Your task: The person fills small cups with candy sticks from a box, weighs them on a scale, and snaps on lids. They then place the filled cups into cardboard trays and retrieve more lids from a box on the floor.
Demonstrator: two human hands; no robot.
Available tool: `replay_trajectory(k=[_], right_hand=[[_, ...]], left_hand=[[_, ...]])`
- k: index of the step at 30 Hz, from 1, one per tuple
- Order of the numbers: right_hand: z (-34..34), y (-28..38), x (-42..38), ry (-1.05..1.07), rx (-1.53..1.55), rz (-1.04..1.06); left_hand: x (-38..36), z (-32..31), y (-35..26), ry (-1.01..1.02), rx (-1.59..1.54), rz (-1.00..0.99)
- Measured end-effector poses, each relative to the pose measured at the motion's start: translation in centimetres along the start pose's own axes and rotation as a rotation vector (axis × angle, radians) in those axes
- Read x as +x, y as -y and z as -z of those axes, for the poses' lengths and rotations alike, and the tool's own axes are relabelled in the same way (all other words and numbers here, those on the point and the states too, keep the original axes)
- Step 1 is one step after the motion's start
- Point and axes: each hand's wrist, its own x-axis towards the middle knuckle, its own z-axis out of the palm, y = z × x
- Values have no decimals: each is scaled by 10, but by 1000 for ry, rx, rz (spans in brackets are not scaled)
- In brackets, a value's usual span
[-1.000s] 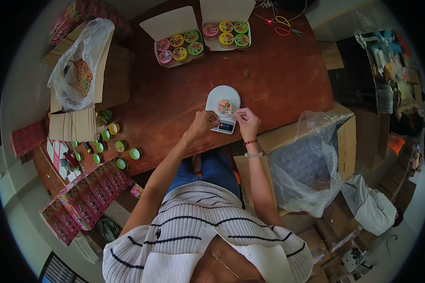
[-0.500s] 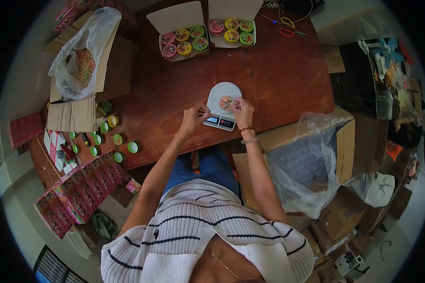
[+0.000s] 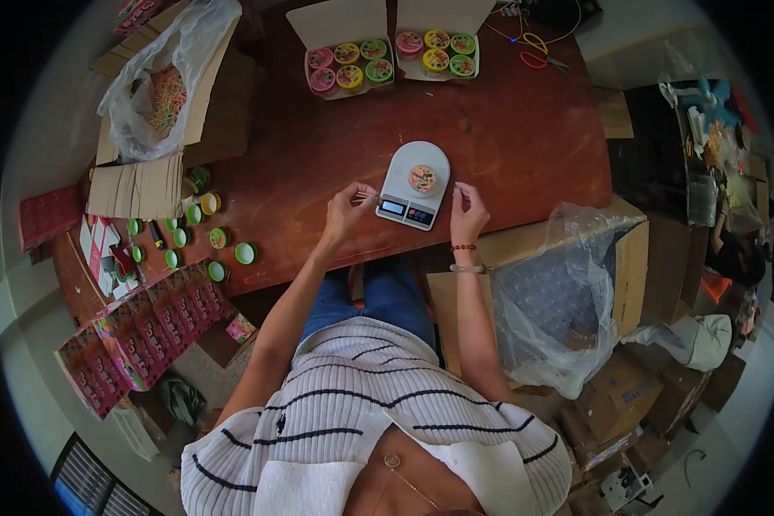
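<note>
A white digital kitchen scale (image 3: 396, 182) stands near the table's front edge, its small display lit. On its platform sits a small round tub (image 3: 422, 179) filled with short, thin, pale-coloured sticks. My left hand (image 3: 346, 213) is just left of the scale, fingers pinched around a few thin sticks (image 3: 365, 195). To the right of the scale, my right hand (image 3: 469, 215) is raised with thumb and fingertips drawn together; whatever they hold, if anything, is too small to make out. A bead bracelet and a bangle circle the right wrist.
Two open display boxes (image 3: 349, 89) of pink, yellow and green tubs stand at the back, near scissors (image 3: 545, 60). At left, a bag-lined carton (image 3: 224, 116) holds sticks; several green cups (image 3: 245, 253) lie beside it. A plastic-lined carton (image 3: 632, 267) is at right. Another person (image 3: 738, 258) sits far right.
My right hand has drawn back from the tub to the right of the scale, uncovering the tub. My left hand stays by the scale's left side. The view has shifted slightly.
</note>
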Motion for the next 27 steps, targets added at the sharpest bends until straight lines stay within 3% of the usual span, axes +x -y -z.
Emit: replay_trajectory(k=[4,11,14,17,19,21,24,27], right_hand=[[22,-17,-35,49,-26,-127],[29,-45,-70,69,-42,-138],[22,-40,-65,64,-35,-133],[12,-35,-53,71,10,-148],[7,-25,-42,74,3,-71],[1,-20,-35,67,11,-41],[-9,-10,-26,45,73,28],[-16,5,-17,129,67,130]], left_hand=[[-6,18,17,37,-290,82],[-24,36,17,-44,-409,130],[-22,36,18,-40,-366,85],[-13,19,8,-47,-127,33],[-3,-6,-20,-95,150,-151],[15,-26,-27,-70,148,-194],[42,-49,-25,24,298,-443],[56,-54,-26,9,371,-454]])
